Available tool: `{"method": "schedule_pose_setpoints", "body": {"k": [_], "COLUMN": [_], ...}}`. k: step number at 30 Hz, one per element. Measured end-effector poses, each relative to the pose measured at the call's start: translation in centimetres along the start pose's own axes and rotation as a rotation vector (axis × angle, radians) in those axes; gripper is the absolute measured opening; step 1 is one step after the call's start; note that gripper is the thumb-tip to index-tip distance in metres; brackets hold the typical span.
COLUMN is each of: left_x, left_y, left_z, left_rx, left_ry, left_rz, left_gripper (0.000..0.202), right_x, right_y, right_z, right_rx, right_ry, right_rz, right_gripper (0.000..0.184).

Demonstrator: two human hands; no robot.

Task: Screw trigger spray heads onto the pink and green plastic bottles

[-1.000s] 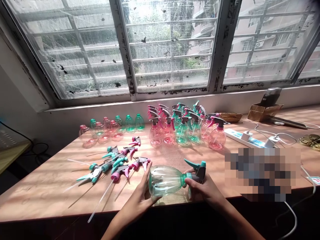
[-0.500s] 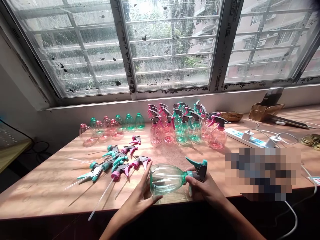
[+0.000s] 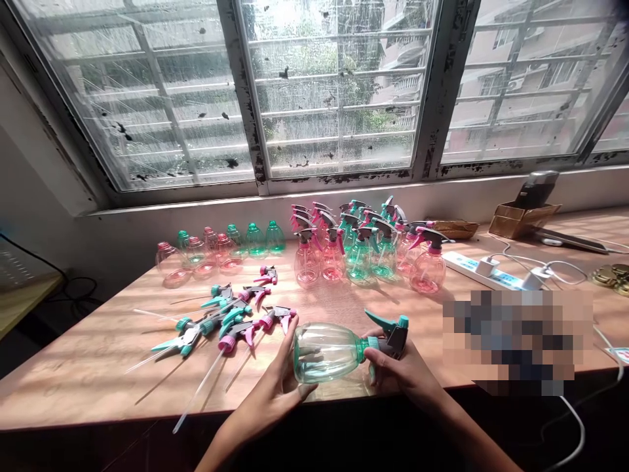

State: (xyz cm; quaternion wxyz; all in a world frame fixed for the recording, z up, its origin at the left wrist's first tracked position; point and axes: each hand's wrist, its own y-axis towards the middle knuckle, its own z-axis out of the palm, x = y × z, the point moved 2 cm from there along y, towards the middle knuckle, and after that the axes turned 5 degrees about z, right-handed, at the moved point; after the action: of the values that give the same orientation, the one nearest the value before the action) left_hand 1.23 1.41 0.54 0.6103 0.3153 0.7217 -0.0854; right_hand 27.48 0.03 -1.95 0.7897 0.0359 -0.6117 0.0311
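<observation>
A clear green spray bottle [image 3: 328, 354] lies sideways between my hands, above the table's front edge. My left hand [image 3: 281, 373] is closed around its base. My right hand [image 3: 400, 367] pinches the turquoise collar at the neck, where a grey and turquoise trigger sprayer [image 3: 393, 334] is fitted, its lever pointing up and left. To the left lie several loose trigger sprayers [image 3: 236, 337], pink and turquoise, with thin dip tubes. Open pink and green bottles [image 3: 255, 240] stand at the back left. Bottles with sprayers fitted [image 3: 361, 259] stand in a group at the back centre.
A white power strip [image 3: 484, 272] with plugs and cables lies to the right, near a cardboard box [image 3: 521, 219] holding a dark object. A pixelated patch covers something at the right front. Windows rise behind the wooden table [image 3: 88, 373].
Almost nothing differs. The bottle's base has shifted very slightly left, and the fingers of my right hand have moved a little at the collar.
</observation>
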Motion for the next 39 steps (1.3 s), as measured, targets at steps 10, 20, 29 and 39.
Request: {"method": "schedule_pose_setpoints", "body": {"k": [10, 20, 29, 39], "left_x": [0.23, 0.49, 0.31, 0.97], "left_y": [-0.25, -0.23, -0.06, -0.11], "left_z": [-0.16, -0.05, -0.21, 0.11], "left_rx": [0.002, 0.022, 0.007, 0.003], "left_ry": [-0.006, -0.044, 0.059, -0.175], "left_rz": [-0.06, -0.072, 0.027, -0.068], "left_gripper": [0.1, 0.102, 0.089, 0.097], "right_x": [0.01, 0.55, 0.01, 0.05], "right_y": [0.11, -0.11, 0.01, -0.22], "right_z": [-0.07, 0.17, -0.18, -0.19], "right_rx": [-0.017, -0.008, -0.002, 0.009], "right_ry": [-0.013, -0.018, -0.05, -0.1], "right_rz": [0.006, 0.0, -0.009, -0.016], "right_gripper": [0.041, 0.042, 0.04, 0.038]}}
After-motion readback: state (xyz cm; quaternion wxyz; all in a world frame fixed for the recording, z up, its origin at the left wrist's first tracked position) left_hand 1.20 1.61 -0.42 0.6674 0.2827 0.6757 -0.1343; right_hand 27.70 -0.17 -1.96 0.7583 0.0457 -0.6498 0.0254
